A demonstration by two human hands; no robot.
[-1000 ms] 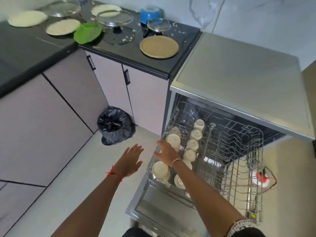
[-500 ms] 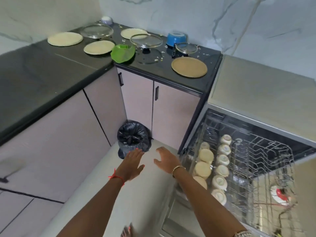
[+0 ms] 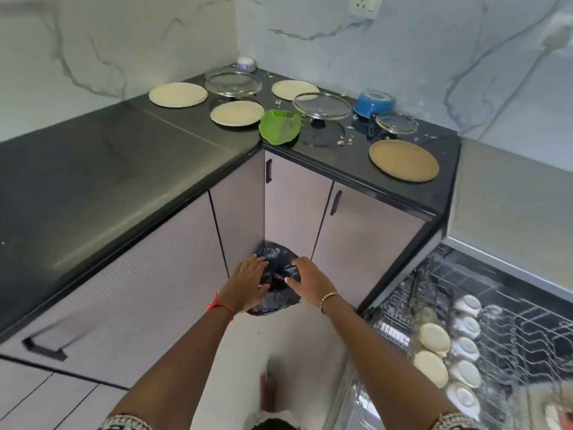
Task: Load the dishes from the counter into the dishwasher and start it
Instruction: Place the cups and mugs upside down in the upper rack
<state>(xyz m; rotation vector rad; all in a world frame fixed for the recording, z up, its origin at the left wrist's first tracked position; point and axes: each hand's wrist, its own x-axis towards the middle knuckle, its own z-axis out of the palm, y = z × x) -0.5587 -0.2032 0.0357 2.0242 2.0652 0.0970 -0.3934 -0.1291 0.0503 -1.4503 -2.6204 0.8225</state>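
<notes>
Empty hands at frame centre, dishes on the counter (image 3: 310, 162)

Left hand (image 3: 246, 285) and right hand (image 3: 310, 282) hover with grip open, fingers spread, before a black bag (image 3: 277, 274).

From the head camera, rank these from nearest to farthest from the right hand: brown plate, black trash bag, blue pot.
From the right hand:
1. Black trash bag, on the floor, right beside it.
2. Brown plate, counter's near right edge.
3. Blue pot, farther back by the wall.

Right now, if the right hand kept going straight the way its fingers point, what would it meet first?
Probably the black bin bag on the floor: the right hand, open and empty, points toward it and overlaps it in the head view. Depth is unclear, so the hand may be well above it.
</notes>
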